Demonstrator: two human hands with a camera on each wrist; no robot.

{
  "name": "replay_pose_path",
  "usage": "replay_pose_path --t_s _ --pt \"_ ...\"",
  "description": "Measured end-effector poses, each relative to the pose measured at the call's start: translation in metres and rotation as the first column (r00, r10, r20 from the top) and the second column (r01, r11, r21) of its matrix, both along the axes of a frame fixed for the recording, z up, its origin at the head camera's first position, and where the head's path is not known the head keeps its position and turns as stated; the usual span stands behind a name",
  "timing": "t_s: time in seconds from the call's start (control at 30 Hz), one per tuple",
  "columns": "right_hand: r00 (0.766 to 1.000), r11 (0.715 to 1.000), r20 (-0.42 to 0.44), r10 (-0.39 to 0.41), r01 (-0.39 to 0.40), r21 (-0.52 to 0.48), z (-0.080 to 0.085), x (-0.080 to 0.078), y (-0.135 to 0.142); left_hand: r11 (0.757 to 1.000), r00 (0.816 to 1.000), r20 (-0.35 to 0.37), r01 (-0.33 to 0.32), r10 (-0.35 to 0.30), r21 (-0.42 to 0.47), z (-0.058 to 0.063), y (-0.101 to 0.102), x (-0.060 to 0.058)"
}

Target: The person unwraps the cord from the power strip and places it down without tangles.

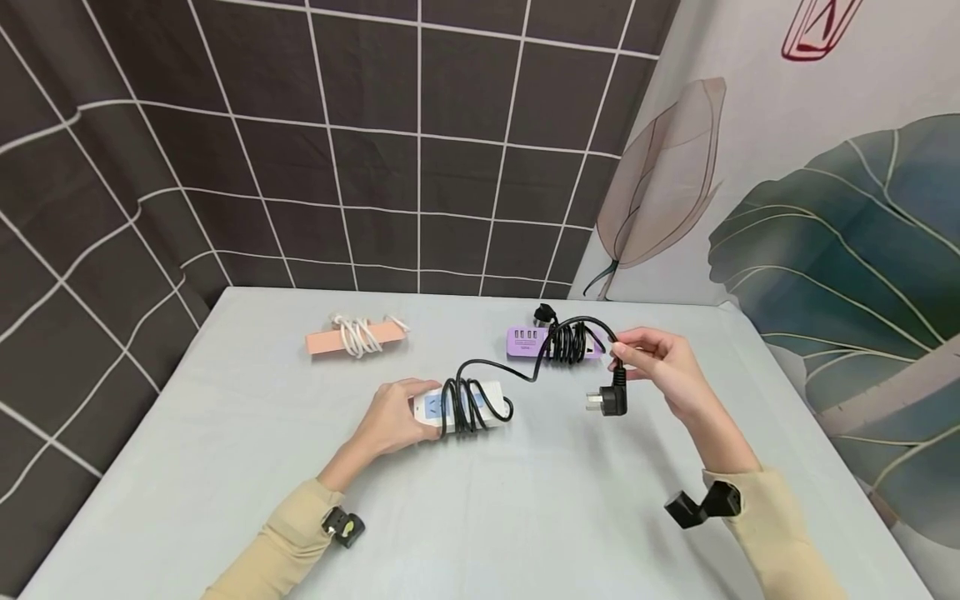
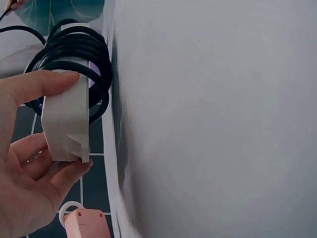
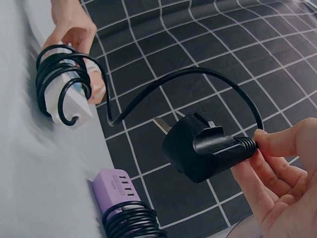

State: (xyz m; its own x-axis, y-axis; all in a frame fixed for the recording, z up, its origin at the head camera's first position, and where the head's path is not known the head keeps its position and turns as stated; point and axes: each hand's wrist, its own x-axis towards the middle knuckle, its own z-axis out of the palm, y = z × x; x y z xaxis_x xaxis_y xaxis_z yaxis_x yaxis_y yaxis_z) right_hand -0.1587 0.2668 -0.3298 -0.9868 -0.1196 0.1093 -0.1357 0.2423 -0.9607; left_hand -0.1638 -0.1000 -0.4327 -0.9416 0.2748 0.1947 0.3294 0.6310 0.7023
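Note:
My left hand (image 1: 397, 414) grips one end of a white power strip (image 1: 491, 398) with blue socket faces, thumb on one side and fingers on the other. Several loops of its black cord (image 3: 193, 71) wind around the strip's body. From there the cord's free end arcs across to the right. Between thumb and fingers my right hand (image 1: 663, 367) pinches the cord right behind the black plug (image 3: 198, 148). The plug hangs above the table with its metal prongs pointing left in the head view.
Behind, a purple power strip (image 1: 522, 340) with USB ports lies wrapped in its black cord. A pink power strip (image 1: 324, 342) bound with white cord lies at the back left. The pale table (image 1: 450, 517) meets a dark gridded curtain (image 1: 375, 167) at its back edge.

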Motion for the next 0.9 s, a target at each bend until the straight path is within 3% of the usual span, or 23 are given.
replay_pose_path --t_s 0.9 --pt "0.997 0.998 -0.073 0.034 -0.038 -0.054 -0.002 0.016 0.014 0.997 0.998 0.003 -0.065 0.065 0.034 0.001 -0.006 -0.001"
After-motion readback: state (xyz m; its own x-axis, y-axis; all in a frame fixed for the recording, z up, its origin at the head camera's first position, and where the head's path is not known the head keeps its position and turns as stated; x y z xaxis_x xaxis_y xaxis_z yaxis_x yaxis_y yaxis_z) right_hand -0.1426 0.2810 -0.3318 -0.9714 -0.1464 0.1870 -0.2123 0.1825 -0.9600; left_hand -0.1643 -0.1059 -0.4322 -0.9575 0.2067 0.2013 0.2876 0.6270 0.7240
